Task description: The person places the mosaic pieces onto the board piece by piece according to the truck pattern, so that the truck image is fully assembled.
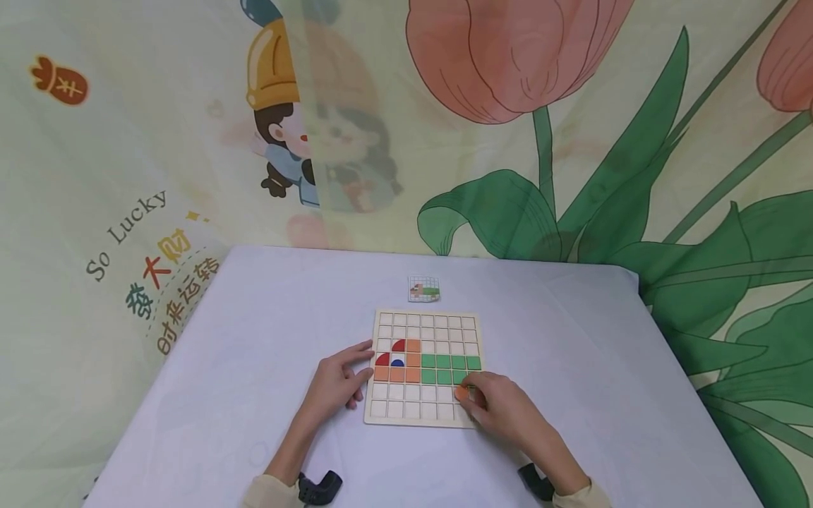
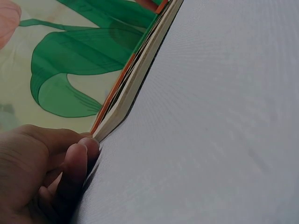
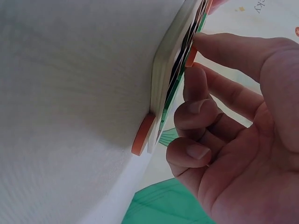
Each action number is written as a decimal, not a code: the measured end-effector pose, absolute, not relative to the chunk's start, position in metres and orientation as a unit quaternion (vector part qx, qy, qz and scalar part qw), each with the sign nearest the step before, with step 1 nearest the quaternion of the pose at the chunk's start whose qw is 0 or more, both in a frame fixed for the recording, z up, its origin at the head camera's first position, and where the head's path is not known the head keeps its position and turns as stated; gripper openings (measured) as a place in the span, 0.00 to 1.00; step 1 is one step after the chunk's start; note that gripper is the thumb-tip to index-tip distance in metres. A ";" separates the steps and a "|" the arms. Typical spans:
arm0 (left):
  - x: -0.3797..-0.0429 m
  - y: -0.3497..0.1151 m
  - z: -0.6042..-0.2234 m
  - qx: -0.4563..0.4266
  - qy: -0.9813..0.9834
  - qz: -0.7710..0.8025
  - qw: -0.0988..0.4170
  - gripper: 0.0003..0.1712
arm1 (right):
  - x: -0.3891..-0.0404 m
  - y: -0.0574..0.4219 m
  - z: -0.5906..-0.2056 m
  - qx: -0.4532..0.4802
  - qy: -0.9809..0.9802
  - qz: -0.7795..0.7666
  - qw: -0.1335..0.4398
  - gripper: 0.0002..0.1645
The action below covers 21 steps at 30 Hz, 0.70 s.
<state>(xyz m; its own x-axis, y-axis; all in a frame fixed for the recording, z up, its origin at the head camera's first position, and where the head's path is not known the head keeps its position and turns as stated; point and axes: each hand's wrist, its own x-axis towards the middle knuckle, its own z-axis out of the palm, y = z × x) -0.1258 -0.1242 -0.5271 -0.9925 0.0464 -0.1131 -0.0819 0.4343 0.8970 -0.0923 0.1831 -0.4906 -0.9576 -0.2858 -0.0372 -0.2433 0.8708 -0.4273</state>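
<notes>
A square pale wooden grid board point(image 1: 419, 410) lies on the table, its middle rows filled with orange, green, red, and blue-and-white tiles. My left hand point(image 1: 337, 377) rests at the board's left edge, with thumb and index fingertips touching its side. Over the lower right of the board, my right hand point(image 1: 504, 407) pinches a small orange tile point(image 1: 461, 393) between thumb and finger. The same orange tile point(image 3: 191, 57) shows between the fingertips in the right wrist view, close over the board. Another orange-red piece point(image 3: 143, 134) leans against the board's edge in that view.
Behind the board lies a small picture card point(image 1: 423, 290) with a gridded coloured pattern. A white cloth point(image 1: 286, 289) covers the table. A printed curtain point(image 1: 362, 233) with tulips and cartoon figures hangs behind the table's far edge.
</notes>
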 end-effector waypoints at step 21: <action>-0.125 -0.125 -0.527 -0.006 0.843 0.534 0.062 0.27 | -0.090 0.194 -0.490 -0.107 0.970 -0.213 0.048 0.10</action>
